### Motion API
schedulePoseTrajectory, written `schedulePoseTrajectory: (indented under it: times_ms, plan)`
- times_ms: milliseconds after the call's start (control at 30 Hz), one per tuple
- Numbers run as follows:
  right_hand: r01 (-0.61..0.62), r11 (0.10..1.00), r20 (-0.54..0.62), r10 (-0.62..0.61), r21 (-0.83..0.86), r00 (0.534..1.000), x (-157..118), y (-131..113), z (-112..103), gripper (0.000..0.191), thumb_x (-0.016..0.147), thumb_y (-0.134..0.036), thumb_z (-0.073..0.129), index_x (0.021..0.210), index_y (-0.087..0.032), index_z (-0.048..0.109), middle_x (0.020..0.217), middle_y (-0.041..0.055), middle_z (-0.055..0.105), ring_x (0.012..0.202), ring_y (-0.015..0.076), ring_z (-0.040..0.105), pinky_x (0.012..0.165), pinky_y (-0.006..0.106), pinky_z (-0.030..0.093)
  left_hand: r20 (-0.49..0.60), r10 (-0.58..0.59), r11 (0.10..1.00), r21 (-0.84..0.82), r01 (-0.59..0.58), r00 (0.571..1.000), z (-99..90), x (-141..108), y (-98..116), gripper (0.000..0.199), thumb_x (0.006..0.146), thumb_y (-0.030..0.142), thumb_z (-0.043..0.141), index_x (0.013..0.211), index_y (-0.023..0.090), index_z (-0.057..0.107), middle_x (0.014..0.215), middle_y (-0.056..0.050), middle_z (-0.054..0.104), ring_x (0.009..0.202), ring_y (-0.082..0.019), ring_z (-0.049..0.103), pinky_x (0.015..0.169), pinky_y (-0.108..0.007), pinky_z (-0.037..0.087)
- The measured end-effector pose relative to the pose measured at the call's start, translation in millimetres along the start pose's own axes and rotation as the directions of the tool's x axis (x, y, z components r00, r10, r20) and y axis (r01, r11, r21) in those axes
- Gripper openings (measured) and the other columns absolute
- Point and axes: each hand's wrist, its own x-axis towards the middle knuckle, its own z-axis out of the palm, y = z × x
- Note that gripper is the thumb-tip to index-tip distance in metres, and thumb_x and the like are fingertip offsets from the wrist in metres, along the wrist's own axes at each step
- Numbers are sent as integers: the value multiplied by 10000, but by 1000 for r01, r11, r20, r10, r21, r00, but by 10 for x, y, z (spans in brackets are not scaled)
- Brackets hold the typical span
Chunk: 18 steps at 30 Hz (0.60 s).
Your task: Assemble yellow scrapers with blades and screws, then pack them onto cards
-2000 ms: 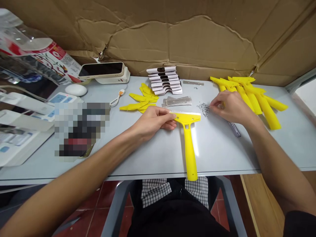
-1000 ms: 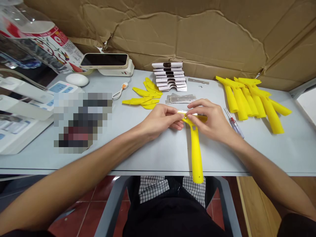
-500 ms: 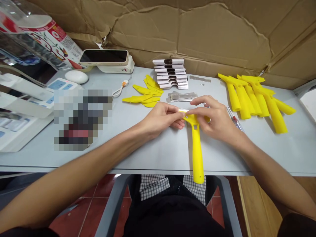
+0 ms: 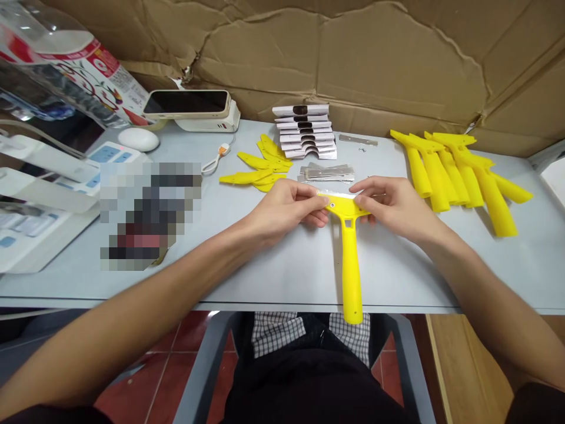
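A yellow scraper handle hangs head-up over the table's front edge, a thin metal blade along its top. My left hand pinches the left end of its head, beside a small round nut. The right end is gripped between thumb and fingers of my right hand. Just behind lie a pile of metal blades and yellow flat pieces. Farther back are stacked paper-wrapped blades and a single metal strip with tiny bits of hardware.
Several yellow handles lie at the right. On the left are a phone on a white device, a white mouse, a blurred-out object, a large bottle and a power strip. Cardboard stands behind.
My right hand has moved from the middle of the scraper head to its right end, uncovering the blade and head. The handle has shifted slightly up and left.
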Motion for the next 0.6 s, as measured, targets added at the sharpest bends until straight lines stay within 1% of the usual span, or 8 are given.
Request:
schedulePoseTrajectory:
  times_ms: [67, 133, 267, 333, 400, 467, 500, 600]
  plan:
    - [-62, 990, 29, 59, 124, 998, 11, 8, -1, 224, 908, -341, 814, 1081, -199, 792, 810, 37, 767, 582, 172, 694, 535, 325, 563, -8, 4, 1000, 2, -4, 1000, -7, 6, 7, 168, 920, 213, 811, 778, 126, 797, 740, -94, 790, 661, -158, 736, 747, -299, 640]
    - [-63, 978, 10, 62, 198, 998, 16, 10, 14, 237, 883, -328, 850, 1076, -204, 790, 812, 25, 762, 568, 166, 705, 544, 320, 577, -27, 11, 1000, -19, -12, 1000, 8, 26, -2, 164, 926, 215, 806, 789, 126, 792, 760, -97, 792, 670, -157, 736, 744, -300, 638]
    - [-32, 961, -55, 49, 275, 997, 19, 10, 56, 262, 861, -333, 888, 1071, -219, 782, 786, -6, 749, 571, 165, 728, 597, 323, 613, -106, 44, 993, -108, -55, 993, 108, 101, -48, 146, 949, 191, 756, 814, 136, 748, 759, -77, 773, 675, -147, 729, 697, -278, 621]
    - [-24, 952, -85, 53, 306, 995, 20, 6, 79, 270, 841, -324, 905, 1055, -221, 777, 767, -16, 743, 564, 164, 726, 605, 324, 617, -145, 47, 987, -148, -69, 988, 161, 136, -67, 131, 959, 169, 723, 832, 140, 719, 746, -61, 757, 665, -138, 724, 668, -259, 606]
    - [-23, 941, -97, 59, 338, 994, 22, -2, 102, 273, 822, -308, 912, 1039, -221, 770, 747, -23, 736, 554, 163, 722, 602, 323, 616, -163, 43, 982, -177, -72, 986, 193, 149, -75, 113, 967, 173, 713, 860, 141, 691, 765, -59, 759, 671, -135, 731, 663, -250, 605]
    - [-29, 935, -97, 68, 354, 993, 24, -10, 125, 261, 817, -284, 903, 1029, -222, 763, 733, -26, 733, 545, 162, 719, 602, 325, 618, -185, 32, 975, -209, -71, 982, 211, 129, -78, 59, 964, 173, 717, 966, 151, 663, 807, -58, 775, 690, -147, 750, 681, -263, 618]
    - [-31, 934, -99, 71, 357, 993, 25, -10, 136, 252, 819, -272, 895, 1027, -223, 761, 731, -26, 734, 543, 163, 719, 603, 325, 619, -201, 27, 971, -226, -73, 979, 222, 104, -81, 119, 961, 168, 718, 1049, 162, 638, 823, -52, 780, 702, -157, 761, 700, -279, 629]
    - [-27, 928, -122, 77, 371, 990, 30, 11, 170, 247, 817, -251, 878, 1032, -229, 757, 746, -24, 736, 545, 168, 729, 592, 323, 617, -252, 42, 964, -244, -105, 967, 301, -25, -112, 425, 954, 173, 726, 1314, 209, 504, 917, -35, 786, 760, -173, 785, 788, -334, 655]
